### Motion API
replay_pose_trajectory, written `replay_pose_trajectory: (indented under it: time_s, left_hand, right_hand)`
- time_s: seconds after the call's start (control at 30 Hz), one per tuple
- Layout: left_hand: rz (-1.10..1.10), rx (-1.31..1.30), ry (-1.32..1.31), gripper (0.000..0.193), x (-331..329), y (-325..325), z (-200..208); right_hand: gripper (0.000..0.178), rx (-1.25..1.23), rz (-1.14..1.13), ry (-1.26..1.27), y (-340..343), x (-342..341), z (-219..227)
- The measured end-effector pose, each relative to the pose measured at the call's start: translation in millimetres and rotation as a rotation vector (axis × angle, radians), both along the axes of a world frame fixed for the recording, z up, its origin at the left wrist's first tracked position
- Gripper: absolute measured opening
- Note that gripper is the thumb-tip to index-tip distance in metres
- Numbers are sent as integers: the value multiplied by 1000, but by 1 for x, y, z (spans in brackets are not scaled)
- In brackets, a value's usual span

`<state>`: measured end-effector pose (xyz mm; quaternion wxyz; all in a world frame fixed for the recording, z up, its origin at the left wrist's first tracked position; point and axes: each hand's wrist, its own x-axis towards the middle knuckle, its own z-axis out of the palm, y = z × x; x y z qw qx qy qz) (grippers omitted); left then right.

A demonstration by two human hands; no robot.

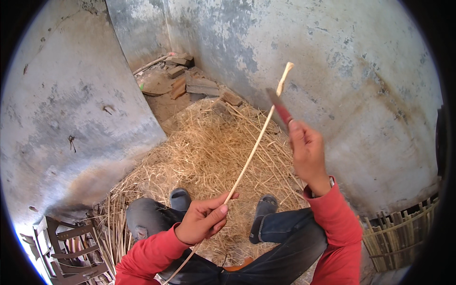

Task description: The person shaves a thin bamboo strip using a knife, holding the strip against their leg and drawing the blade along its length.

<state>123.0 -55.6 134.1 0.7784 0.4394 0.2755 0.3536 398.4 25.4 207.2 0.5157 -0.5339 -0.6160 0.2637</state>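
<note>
A long, thin, pale peeled stick (255,147) slants from the lower left up to the right, with a knobby, thicker upper end. My left hand (205,219) is closed round its lower part, above my lap. My right hand (306,149) grips a knife (283,112) with a red handle and a greyish blade, slightly blurred. The blade lies against or just beside the stick below its knobby end; I cannot tell whether they touch. The stick's lower tail runs on beneath my left wrist.
Straw-coloured shavings (204,137) cover the floor between my slippered feet. A slatted basket (401,232) stands at the right by the wall. Long thin sticks (114,228) and a dark wooden frame (71,247) are at the left. Bricks (178,66) lie in the far corner.
</note>
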Motion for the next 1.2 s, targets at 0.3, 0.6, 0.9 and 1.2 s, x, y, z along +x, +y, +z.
replay_pose_trajectory:
  time_s: [0.3,0.6,0.9,1.2]
  left_hand:
    - [-26,-105,38,45,0,-9,5]
    - [61,-104,93,45,2,0,7]
    - [126,-147,33,37,2,-1,3]
    - [68,-167,1,42,-14,2,-5]
  right_hand:
    - [46,123,-194,-188,8,16,-3]
    - [40,96,203,-472,-32,-53,-24]
    - [37,119,384,-422,-40,-64,-42]
    - [41,-74,531,-366,-45,-72,-44]
